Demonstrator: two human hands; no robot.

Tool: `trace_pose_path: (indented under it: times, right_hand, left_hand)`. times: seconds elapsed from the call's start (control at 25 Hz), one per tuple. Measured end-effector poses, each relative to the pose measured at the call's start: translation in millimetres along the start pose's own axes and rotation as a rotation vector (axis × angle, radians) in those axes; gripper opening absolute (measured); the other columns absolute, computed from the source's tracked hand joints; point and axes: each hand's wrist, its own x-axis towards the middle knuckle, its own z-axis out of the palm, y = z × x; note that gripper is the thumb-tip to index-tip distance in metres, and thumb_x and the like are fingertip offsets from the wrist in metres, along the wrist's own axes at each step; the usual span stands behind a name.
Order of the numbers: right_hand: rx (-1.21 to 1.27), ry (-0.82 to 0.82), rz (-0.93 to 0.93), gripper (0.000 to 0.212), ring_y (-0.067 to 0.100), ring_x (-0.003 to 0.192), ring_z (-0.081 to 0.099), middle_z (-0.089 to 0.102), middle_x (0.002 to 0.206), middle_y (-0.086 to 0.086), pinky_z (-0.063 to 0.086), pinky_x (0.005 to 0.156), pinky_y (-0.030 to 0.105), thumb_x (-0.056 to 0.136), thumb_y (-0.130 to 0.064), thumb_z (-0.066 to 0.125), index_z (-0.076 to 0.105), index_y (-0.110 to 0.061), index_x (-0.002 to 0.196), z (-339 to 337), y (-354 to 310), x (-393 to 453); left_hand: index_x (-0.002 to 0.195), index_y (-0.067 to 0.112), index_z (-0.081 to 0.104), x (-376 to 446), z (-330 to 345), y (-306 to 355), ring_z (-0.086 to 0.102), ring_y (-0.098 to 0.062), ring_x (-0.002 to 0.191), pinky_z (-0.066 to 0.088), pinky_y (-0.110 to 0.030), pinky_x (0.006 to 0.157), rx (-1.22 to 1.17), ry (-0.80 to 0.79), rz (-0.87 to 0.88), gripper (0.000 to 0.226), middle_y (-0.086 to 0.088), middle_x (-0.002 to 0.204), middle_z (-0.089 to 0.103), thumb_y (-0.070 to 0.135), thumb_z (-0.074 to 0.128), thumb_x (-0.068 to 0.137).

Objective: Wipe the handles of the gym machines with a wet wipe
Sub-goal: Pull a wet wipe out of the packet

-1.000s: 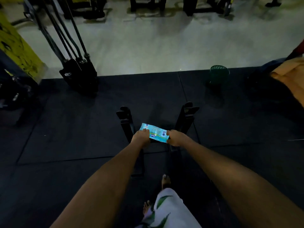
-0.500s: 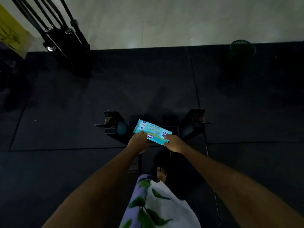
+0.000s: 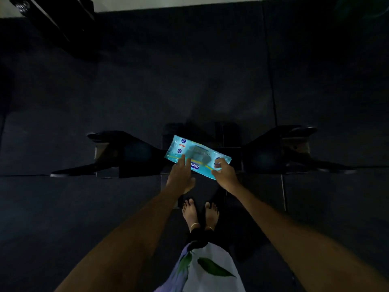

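Note:
A light blue pack of wet wipes [image 3: 195, 153] lies flat between my two hands, above a low black gym machine. My right hand [image 3: 224, 172] pinches the pack's right end. My left hand [image 3: 181, 178] is stretched out with its fingers straight, their tips resting on the pack's near edge. The machine has a black handle bar [image 3: 109, 152] sticking out to the left and another handle bar [image 3: 294, 148] to the right. No loose wipe is visible.
Dark rubber floor mats [image 3: 189, 70] cover the ground. My bare feet [image 3: 199, 216] stand just behind the machine. A black rack of bars [image 3: 54, 15] stands at the top left, on the edge of a pale floor.
The view has tilted down and closer to the machine. My left hand has loosened from gripping the pack and now lies flat with fingers extended on it. My right hand still holds its end.

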Motion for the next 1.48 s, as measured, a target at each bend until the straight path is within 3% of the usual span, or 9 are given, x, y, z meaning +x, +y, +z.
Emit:
trace_pose_path:
  times: [0.2,0.4,0.56,0.68,0.8,0.92,1.24,1.36,1.48]
  right_hand:
    - [0.327,0.058,0.16,0.041,0.021,0.095,0.056,0.06,0.114,0.013,0.044,0.082,0.029,0.081,-0.011,0.068,0.05,-0.006,0.118,28,-7,35]
    - [0.293,0.103,0.078,0.016,0.023,0.089,0.061,0.067,0.102,0.018,0.041,0.063,0.02,0.083,-0.006,0.065,0.066,0.001,0.097,38,-11,50]
    - [0.155,0.056,-0.133,0.013,0.023,0.089,0.063,0.07,0.095,0.019,0.041,0.068,0.014,0.081,0.001,0.062,0.069,0.004,0.092,38,-13,40]
    - [0.072,0.004,-0.224,0.017,0.022,0.1,0.061,0.07,0.101,0.013,0.046,0.087,0.029,0.084,-0.004,0.06,0.07,-0.001,0.097,35,-15,38]
    - [0.088,0.057,-0.177,0.019,0.027,0.102,0.061,0.068,0.105,0.017,0.045,0.088,0.033,0.09,-0.009,0.056,0.068,0.002,0.1,35,-13,44]
    - [0.043,0.146,-0.122,0.02,0.028,0.098,0.063,0.068,0.102,0.017,0.046,0.084,0.032,0.088,-0.001,0.051,0.068,0.002,0.097,38,-8,45]
    - [0.02,0.28,0.008,0.017,0.026,0.093,0.064,0.069,0.099,0.014,0.044,0.071,0.024,0.085,-0.013,0.062,0.069,-0.005,0.098,57,-7,44]
    - [0.025,0.249,-0.107,0.023,0.029,0.099,0.061,0.066,0.107,0.016,0.048,0.082,0.032,0.088,-0.004,0.053,0.068,-0.004,0.105,62,-12,45]
    - [-0.186,0.21,-0.162,0.027,0.03,0.108,0.056,0.059,0.116,0.018,0.048,0.09,0.039,0.093,-0.005,0.046,0.063,-0.002,0.114,65,-11,47]
  left_hand:
    - [0.148,0.003,0.007,30,14,-9,0.008,-0.028,0.145,0.014,-0.035,0.116,-0.087,-0.008,-0.029,0.08,-0.017,0.157,0.001,0.027,0.057,0.091]
    - [0.14,-0.001,0.031,41,23,-6,0.038,-0.029,0.13,0.031,-0.033,0.105,-0.415,0.12,0.008,0.064,-0.017,0.142,0.038,0.016,0.063,0.087]
    - [0.13,-0.001,0.044,46,22,1,0.049,-0.03,0.119,0.037,-0.033,0.096,-0.481,0.259,0.035,0.058,-0.017,0.129,0.052,0.015,0.07,0.081]
    - [0.128,0.006,0.048,52,19,4,0.053,-0.03,0.116,0.041,-0.036,0.092,-0.357,0.224,0.001,0.044,-0.014,0.125,0.057,0.018,0.06,0.088]
    - [0.107,0.003,0.062,57,23,-2,0.062,-0.032,0.097,0.048,-0.036,0.079,-0.468,0.277,-0.034,0.021,-0.018,0.103,0.066,0.013,0.058,0.089]
    - [0.091,-0.006,0.065,61,27,-12,0.065,-0.033,0.084,0.051,-0.039,0.073,-0.685,0.322,-0.147,0.018,-0.023,0.09,0.068,0.011,0.062,0.088]
    - [0.09,-0.008,0.058,53,26,-20,0.047,-0.011,0.063,0.035,-0.01,0.05,-0.827,0.283,-0.19,0.01,-0.009,0.078,0.055,0.002,0.057,0.089]
    - [0.085,0.002,0.055,53,24,-18,0.044,-0.006,0.06,0.036,-0.006,0.05,-0.873,0.255,-0.163,0.005,0.0,0.069,0.05,0.001,0.055,0.09]
    - [0.074,0.013,0.048,51,24,-20,0.047,-0.008,0.062,0.036,-0.008,0.049,-0.916,0.258,-0.199,0.021,0.005,0.068,0.049,0.006,0.055,0.092]
